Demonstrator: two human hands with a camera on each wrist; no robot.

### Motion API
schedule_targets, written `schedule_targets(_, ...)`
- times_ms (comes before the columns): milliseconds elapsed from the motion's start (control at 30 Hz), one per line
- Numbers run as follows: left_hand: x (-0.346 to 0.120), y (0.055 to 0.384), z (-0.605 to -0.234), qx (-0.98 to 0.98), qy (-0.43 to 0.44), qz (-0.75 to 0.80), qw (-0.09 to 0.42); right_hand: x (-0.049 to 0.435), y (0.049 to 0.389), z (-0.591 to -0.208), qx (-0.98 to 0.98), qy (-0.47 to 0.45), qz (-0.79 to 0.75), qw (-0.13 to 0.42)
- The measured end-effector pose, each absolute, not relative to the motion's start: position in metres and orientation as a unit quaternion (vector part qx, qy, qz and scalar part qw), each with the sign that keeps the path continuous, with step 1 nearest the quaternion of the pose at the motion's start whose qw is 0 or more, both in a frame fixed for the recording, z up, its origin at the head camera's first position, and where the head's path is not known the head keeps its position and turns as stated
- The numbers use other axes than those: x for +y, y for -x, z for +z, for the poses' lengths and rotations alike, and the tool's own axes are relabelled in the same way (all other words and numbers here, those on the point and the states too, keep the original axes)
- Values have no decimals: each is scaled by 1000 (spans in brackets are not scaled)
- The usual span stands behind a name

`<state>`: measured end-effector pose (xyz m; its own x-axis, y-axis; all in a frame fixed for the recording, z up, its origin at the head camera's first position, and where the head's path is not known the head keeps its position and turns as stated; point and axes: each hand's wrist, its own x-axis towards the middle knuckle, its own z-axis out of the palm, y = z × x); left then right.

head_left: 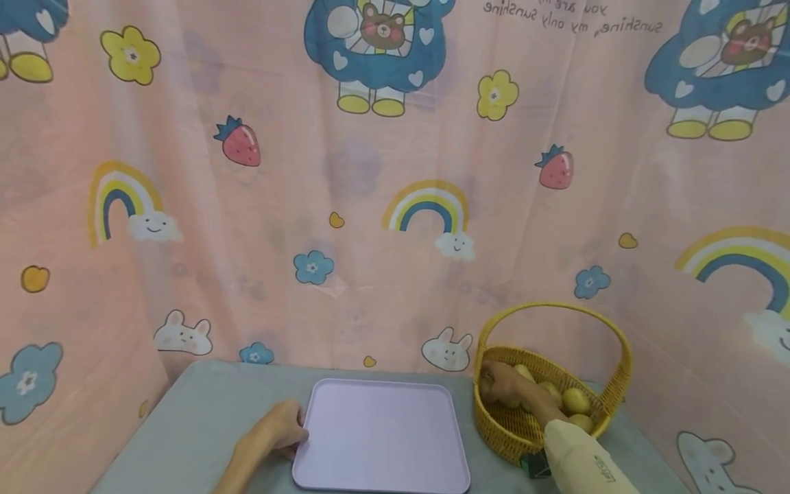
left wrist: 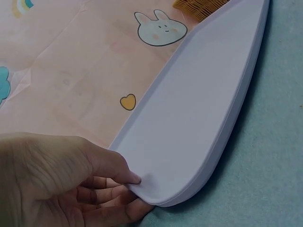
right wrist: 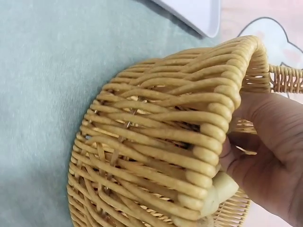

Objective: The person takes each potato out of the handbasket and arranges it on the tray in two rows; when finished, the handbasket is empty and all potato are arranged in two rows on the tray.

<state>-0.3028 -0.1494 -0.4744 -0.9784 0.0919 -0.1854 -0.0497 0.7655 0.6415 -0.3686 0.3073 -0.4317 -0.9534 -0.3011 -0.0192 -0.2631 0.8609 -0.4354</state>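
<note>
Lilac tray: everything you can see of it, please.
The tray is pale lilac, rectangular with rounded corners, a smooth floor and a low raised rim; it looks like plastic. It appears to lie flat and right side up on the grey-blue cloth, long sides running left to right. The left hand pinches its left edge, thumb on top. The basket stands to its right, apart.

The tray (head_left: 381, 439) looks smooth plastic; the basket (right wrist: 161, 127), ridged wicker; the tablecloth (head_left: 234, 398), matt.

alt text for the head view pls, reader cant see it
A person's left hand grips a lilac tray by its edge while their right hand reaches into a wicker basket of potato-like items. Behind hangs a pink patterned curtain.
</note>
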Motion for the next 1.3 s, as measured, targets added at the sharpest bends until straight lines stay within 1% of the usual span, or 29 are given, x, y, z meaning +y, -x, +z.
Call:
schedule_targets(100,-150,304,-476,934,-12,343,104,309,368,-433,961,155,-227,31)
schedule_targets(200,-151,305,-478,931,-10,348,106,311,365,-434,956,144,-253,22)
schedule_targets(400,-152,307,-483,929,-10,355,105,315,357,-431,949,121,-289,-16)
schedule_targets(700,-154,305,-483,920,2,378,104,315,338,-411,952,116,-282,-36)
schedule_targets(800,-153,305,-480,917,4,383,112,312,324,-400,950,118,-284,-55)
schedule_targets(967,-152,304,-478,911,4,397,111,299,300,-381,955,120,-259,-86)
schedule_targets(1067,-153,304,-480,913,0,395,104,286,285,-368,956,123,-250,-94)
schedule_targets(1200,-155,305,-484,914,3,393,103,263,272,-358,947,154,-262,-103)
schedule_targets(1300,-158,304,-486,910,6,401,104,244,270,-355,936,189,-277,-110)
